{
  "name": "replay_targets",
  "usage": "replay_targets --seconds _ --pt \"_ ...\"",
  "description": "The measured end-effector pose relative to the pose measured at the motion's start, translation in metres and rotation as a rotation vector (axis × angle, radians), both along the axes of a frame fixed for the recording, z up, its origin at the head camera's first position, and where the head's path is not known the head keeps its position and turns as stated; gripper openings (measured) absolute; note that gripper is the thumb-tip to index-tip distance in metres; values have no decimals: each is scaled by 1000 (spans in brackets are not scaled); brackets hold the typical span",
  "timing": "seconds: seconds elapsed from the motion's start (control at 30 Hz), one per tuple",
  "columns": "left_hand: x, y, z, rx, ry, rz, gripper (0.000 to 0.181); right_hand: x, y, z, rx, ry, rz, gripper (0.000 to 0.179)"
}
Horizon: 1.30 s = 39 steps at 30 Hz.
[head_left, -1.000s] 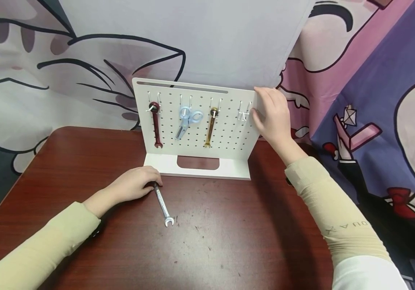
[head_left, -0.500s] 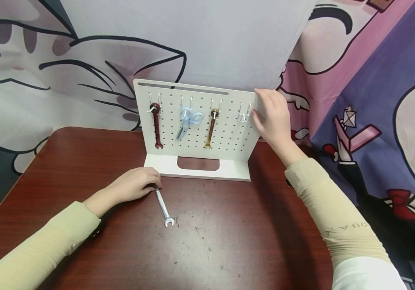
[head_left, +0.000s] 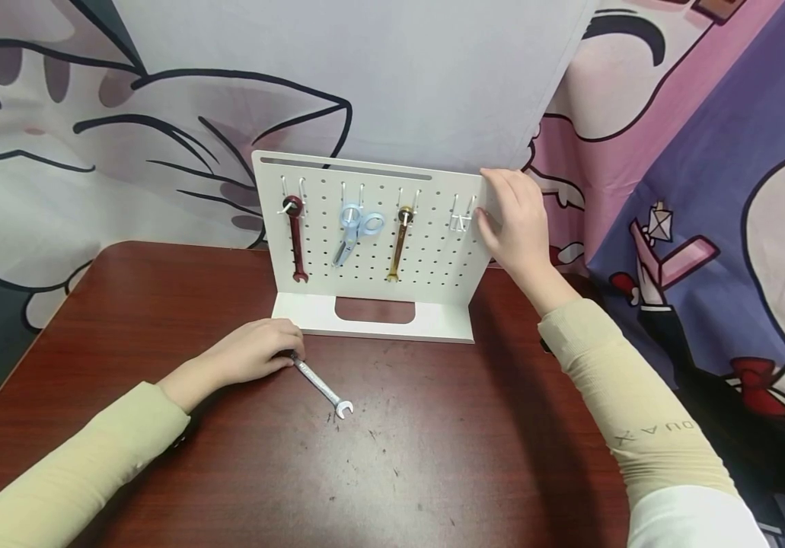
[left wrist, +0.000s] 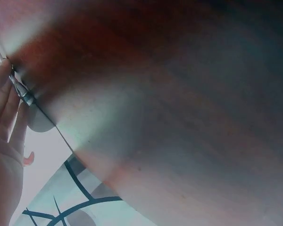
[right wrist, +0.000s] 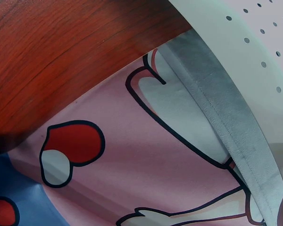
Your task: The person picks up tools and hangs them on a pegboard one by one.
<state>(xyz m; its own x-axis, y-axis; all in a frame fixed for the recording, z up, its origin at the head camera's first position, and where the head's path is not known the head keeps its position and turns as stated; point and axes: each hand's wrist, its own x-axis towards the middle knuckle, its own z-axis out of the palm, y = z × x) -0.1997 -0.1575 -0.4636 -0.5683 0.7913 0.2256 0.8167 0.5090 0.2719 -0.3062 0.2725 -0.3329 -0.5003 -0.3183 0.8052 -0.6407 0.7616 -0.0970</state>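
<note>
My left hand (head_left: 251,352) pinches one end of a silver wrench (head_left: 321,385) low over the table, beside the pegboard's front left corner. The wrench's open-ended jaw points toward the right and front. In the left wrist view the fingers (left wrist: 4,110) and part of the wrench (left wrist: 23,92) show at the left edge. My right hand (head_left: 518,221) grips the upper right edge of the white pegboard (head_left: 433,262), thumb on its front. On its hooks hang a dark red wrench (head_left: 297,242), light blue scissors (head_left: 349,237) and a gold wrench (head_left: 399,247).
At the pegboard's right side is a white double hook (head_left: 461,221) with no tool on it. The board's flat base (head_left: 443,323) stands on the brown wooden table (head_left: 392,457). A printed cloth (head_left: 447,84) hangs close behind.
The silver wrench's free end has swung to the right between my left fingers during the last half second. My right hand stays on the pegboard's edge.
</note>
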Motion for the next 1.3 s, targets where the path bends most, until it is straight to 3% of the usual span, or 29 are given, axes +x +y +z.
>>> replay_targets --seconds 0.67,1.03,1.3 --pt "-1 -3 -1 63 -345 84 17 0 0 -1 -6 1 2 52" --pt "-3 -4 3 134 -386 67 12 0 0 0 -7 -2 5 52" --pt "-3 -4 17 214 -434 130 11 2 -1 0 5 -17 -6 52"
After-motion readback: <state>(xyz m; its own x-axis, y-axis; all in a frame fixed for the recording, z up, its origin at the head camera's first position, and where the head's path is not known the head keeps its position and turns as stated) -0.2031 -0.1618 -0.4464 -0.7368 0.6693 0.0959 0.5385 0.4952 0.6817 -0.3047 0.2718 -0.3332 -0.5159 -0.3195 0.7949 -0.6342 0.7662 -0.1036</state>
